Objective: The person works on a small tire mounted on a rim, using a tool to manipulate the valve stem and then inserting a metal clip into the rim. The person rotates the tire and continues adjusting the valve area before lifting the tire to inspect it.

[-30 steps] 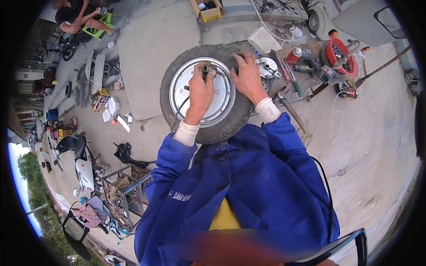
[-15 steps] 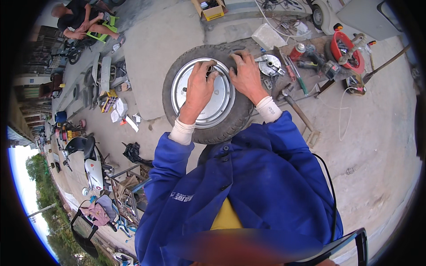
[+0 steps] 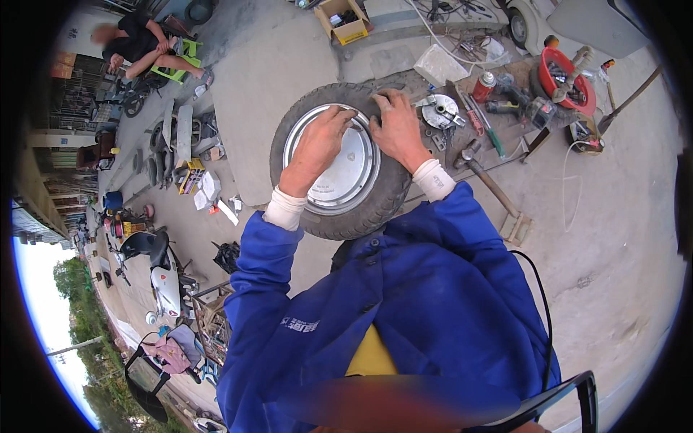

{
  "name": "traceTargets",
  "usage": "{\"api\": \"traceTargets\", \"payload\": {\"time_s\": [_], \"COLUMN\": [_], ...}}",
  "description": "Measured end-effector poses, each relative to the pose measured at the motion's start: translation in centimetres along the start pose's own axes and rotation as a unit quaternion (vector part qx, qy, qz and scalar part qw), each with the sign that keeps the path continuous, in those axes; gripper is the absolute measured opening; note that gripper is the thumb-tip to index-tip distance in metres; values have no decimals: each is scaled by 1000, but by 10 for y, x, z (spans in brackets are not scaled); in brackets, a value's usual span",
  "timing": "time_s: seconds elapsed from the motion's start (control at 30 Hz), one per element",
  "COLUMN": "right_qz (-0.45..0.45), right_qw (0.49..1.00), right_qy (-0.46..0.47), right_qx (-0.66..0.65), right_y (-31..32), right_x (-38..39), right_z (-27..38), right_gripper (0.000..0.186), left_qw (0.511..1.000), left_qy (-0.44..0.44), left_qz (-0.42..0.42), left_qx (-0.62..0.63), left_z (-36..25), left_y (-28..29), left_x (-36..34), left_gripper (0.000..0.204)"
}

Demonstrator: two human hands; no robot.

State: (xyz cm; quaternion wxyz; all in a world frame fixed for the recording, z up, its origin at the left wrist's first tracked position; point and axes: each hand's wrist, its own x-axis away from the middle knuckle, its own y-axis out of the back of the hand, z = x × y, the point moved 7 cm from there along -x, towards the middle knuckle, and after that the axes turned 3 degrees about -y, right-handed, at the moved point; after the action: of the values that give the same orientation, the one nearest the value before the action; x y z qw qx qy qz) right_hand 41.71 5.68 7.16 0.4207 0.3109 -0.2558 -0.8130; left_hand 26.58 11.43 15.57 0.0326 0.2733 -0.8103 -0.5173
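"Black rubber tyre [image 3: 395, 173], thick and treaded, right in front of the buttoned blue jacket [image 3: 433, 267]. How would it handle?"

"Heavy, I'd judge, since it sits around a broad, round, silver metal hub [image 3: 345, 173]. The rubber should feel grippy and give only slightly; the smooth metal looks stiff and more slippery."

"What have the 2 hands got?"

"The bare right hand [image 3: 401, 126] is spread over the tyre's upper right side, thumb apart from the bent fingers, not wrapped around it. The bare left hand [image 3: 320, 144] curls over the hub's upper part; whether its fingers pinch anything I cannot tell, because the back of the hand hides it."

"Where would you take hold?"

"At 2 opposite sides of the tread, palms against the rubber. Nothing there looks fragile."

"And around it?"

"To the right, a metal-headed hammer with a long wooden handle [image 3: 494, 186], then a round, silver metal plate [image 3: 439, 113]. Farther off, a red plastic basin [image 3: 588, 99] of metal parts; beyond, an open yellow-and-brown cardboard box [image 3: 351, 31]."
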Motion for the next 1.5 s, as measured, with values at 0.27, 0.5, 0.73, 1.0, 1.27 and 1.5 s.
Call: {"api": "traceTargets", "payload": {"time_s": [0.27, 0.5, 0.73, 1.0, 1.27, 1.5], "right_qz": [-10, -45, 110, 191, 229, 191], "right_qw": [1000, 993, 952, 938, 909, 919], "right_qy": [1, 41, 246, 284, 347, 338], "right_qx": [-7, -98, -147, 52, 43, 67], "right_y": [0, 13, 36, 21, 8, 13], "right_x": [0, 0, 0, -25, -29, -29], "right_z": [-2, 5, 74, 89, 91, 100], "right_gripper": [49, 44, 36, 30, 29, 31], "left_qw": [999, 989, 902, 901, 903, 886], "left_qy": [-51, 81, 184, 204, 187, 213], "left_qz": [3, -112, -255, -259, -296, -291], "left_qx": [0, 53, 294, 283, 248, 290], "left_z": [-8, 6, 57, 45, 46, 55], "left_y": [-2, -25, -77, -81, -81, -87], "left_x": [-4, 0, 40, 39, 41, 40], "left_gripper": [28, 44, 39, 37, 28, 31]}}
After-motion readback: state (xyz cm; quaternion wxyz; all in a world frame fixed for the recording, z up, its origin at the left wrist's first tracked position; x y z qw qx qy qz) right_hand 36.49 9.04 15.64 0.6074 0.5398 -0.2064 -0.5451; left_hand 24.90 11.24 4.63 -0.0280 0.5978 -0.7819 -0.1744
